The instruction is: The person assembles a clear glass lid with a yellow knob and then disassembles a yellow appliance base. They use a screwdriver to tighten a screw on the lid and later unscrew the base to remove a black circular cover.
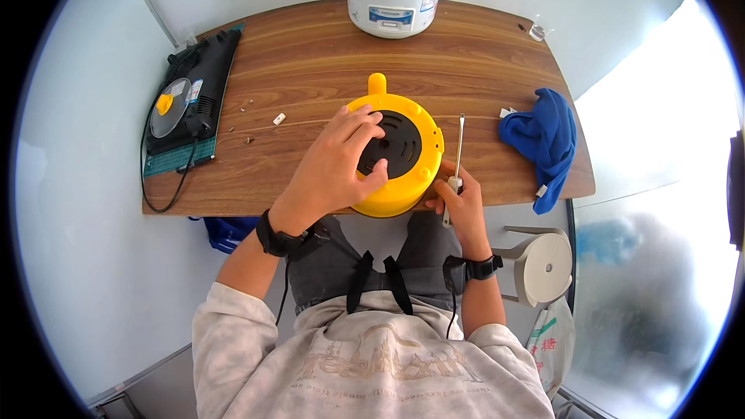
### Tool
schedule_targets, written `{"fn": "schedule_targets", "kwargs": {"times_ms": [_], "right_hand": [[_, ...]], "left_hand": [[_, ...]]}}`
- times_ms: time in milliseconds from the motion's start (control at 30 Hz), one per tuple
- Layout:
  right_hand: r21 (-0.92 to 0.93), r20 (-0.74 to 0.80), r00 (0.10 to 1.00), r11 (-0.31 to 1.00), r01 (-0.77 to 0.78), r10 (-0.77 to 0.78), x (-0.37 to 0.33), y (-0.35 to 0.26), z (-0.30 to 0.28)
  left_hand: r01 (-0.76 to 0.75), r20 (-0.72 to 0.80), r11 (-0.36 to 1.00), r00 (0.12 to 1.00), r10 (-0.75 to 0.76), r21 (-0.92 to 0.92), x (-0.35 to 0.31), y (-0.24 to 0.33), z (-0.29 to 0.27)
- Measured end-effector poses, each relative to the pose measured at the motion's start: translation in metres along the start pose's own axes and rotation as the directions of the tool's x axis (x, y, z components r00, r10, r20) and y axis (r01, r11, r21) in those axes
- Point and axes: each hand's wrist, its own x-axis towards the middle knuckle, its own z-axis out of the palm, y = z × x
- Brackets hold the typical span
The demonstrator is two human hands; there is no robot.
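A round yellow pot (392, 200) is at the table's front edge with its bottom facing up. Set into that underside is a black slotted plate (400, 143), and a stubby yellow handle (377, 84) points away from me. My left hand (334, 151) lies over the plate's left side, fingers and thumb spread apart, the tips at the plate. Just right of the pot, my right hand (464, 206) is closed on a screwdriver (459, 143) with a pale handle, its metal shaft pointing away from me. Some right fingertips are hidden beside the pot.
A white rice cooker (392, 4) stands at the far edge. To the left, a black appliance (203, 70) with a glass lid (171, 107) lies on a green mat (159, 161). A blue cloth (547, 136) is at right, a small white piece (279, 119) left, a stool (543, 268) below.
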Motion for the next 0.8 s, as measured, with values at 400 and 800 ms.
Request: {"fn": "schedule_targets", "kwargs": {"times_ms": [400, 800], "right_hand": [[-0.031, -0.051, 0.999, 0.999, -0.015, 0.013, -0.001, 0.001, 0.003], [-0.040, -0.046, 0.999, 0.999, 0.023, -0.025, 0.000, 0.006, 0.004]], "left_hand": [[-0.032, -0.182, 0.992, 0.983, 0.008, -0.126, 0.002, -0.002, 0.008], [0.086, -0.312, 0.966, 0.936, -0.162, -0.242, -0.009, -0.022, -0.013]]}}
